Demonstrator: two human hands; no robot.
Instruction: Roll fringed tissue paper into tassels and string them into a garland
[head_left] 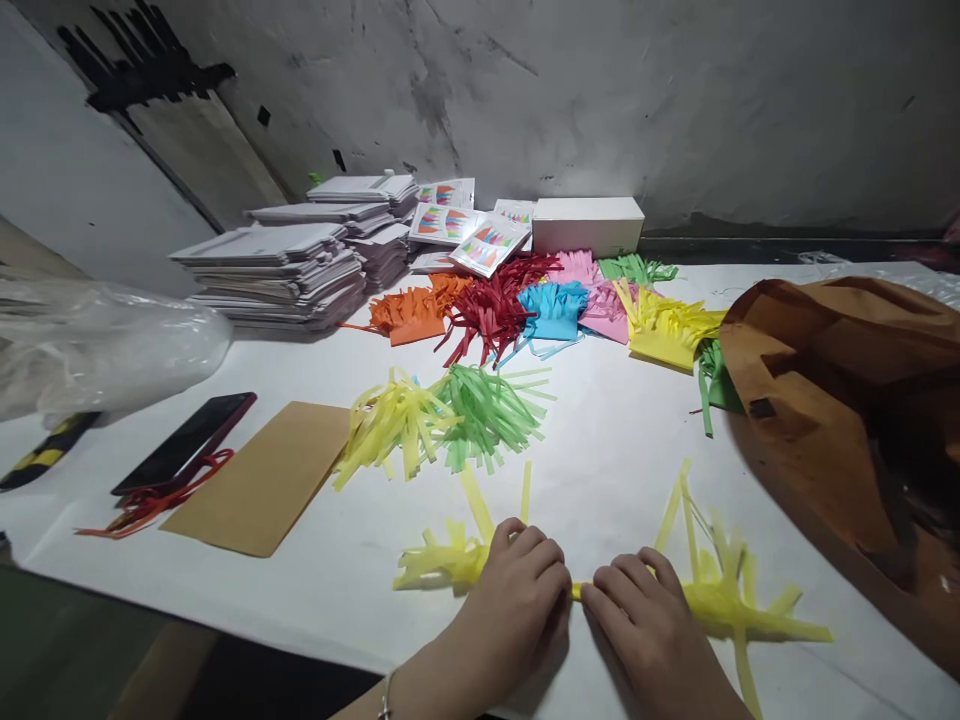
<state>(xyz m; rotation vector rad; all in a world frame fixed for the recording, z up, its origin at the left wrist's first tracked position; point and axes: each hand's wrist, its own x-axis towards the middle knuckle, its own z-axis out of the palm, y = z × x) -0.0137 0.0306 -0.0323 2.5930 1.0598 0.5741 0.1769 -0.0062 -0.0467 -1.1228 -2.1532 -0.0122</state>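
My left hand [517, 595] and my right hand [649, 620] rest close together at the near edge of the white table [615, 450]. Both are closed on the middle of a yellow fringed tissue-paper piece [712, 600], whose cut strips fan out to the left and right of my hands. Just beyond lie a loose yellow tassel [394, 420] and a green tassel [487, 410].
Farther back lie orange [409, 310], red [491, 305], blue [553, 308], pink, yellow and green fringed sheets, stacks of white packets [277, 275] and a white box [586, 224]. A brown paper bag [847, 420] is at right; a brown envelope [266, 480], phone [187, 440] and plastic bag [97, 345] at left.
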